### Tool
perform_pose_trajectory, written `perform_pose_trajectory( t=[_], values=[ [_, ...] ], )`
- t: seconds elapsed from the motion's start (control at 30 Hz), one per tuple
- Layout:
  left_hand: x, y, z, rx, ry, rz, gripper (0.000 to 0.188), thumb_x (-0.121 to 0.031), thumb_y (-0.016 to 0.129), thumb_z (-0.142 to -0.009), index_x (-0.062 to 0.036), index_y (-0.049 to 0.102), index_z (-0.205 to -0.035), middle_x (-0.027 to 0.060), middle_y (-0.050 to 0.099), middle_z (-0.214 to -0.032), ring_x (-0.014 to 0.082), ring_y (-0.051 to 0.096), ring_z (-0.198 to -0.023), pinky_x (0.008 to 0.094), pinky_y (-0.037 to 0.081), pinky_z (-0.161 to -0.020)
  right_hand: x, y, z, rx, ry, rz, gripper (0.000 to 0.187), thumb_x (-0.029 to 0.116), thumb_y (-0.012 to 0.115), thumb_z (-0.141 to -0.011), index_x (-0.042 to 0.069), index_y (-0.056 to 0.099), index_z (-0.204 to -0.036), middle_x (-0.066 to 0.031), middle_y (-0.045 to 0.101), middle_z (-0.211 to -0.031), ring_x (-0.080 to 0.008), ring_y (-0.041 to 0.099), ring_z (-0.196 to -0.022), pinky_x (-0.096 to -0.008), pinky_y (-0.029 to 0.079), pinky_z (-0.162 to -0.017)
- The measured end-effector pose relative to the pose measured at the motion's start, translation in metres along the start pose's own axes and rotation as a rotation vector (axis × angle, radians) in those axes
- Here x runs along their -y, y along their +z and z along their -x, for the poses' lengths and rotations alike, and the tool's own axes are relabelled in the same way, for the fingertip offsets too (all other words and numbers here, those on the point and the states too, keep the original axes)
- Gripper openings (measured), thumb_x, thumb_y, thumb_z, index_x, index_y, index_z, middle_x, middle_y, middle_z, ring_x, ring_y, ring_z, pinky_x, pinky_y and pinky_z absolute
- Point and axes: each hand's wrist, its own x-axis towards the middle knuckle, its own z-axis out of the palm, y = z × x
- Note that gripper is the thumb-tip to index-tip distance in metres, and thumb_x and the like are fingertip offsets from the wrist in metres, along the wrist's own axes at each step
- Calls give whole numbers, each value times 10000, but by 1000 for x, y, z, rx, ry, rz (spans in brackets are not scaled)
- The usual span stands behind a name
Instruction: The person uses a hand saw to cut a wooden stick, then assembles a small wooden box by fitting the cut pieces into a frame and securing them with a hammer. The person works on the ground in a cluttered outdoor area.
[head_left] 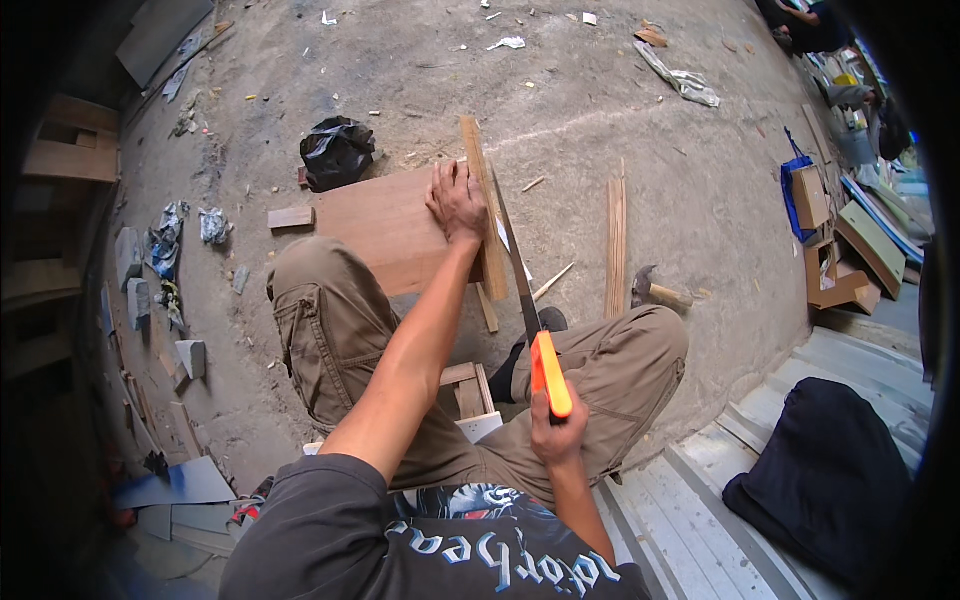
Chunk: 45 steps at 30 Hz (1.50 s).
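My left hand (457, 203) bears down on a reddish-brown wooden panel (375, 225), its fingers bent at the narrow upright board (482, 210) along the panel's right end. Where its thumb sits is hidden. My right hand (560, 430) is closed round the orange handle of a handsaw (517, 260). The saw's long dark blade slants up and away, its far end close to the board's right side. From this angle I cannot tell whether the teeth touch the wood. Both work pieces lie in front of my bent knees.
A claw hammer (665, 292) lies by my right knee, near wooden strips (615, 250). A black plastic bag (338, 153) and a small wood block (291, 217) are beyond the panel. A wooden frame (467, 390) sits between my legs. Dark cloth (825, 480) rests on corrugated metal at right.
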Motion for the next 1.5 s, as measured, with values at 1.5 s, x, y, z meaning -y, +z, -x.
perform_pose_trajectory(
  t=[1.5],
  values=[
    [-5,-16,38,279,5,147,559,-247,382,-978,-13,315,-1482,156,296,-1555,295,237,-1456,495,72,-1194,-7,34,-52,-35,45,56,363,344,685,-909,7,611,-798,-58,482,-521,-133,431,-454,-315,366,-461]
  ],
)
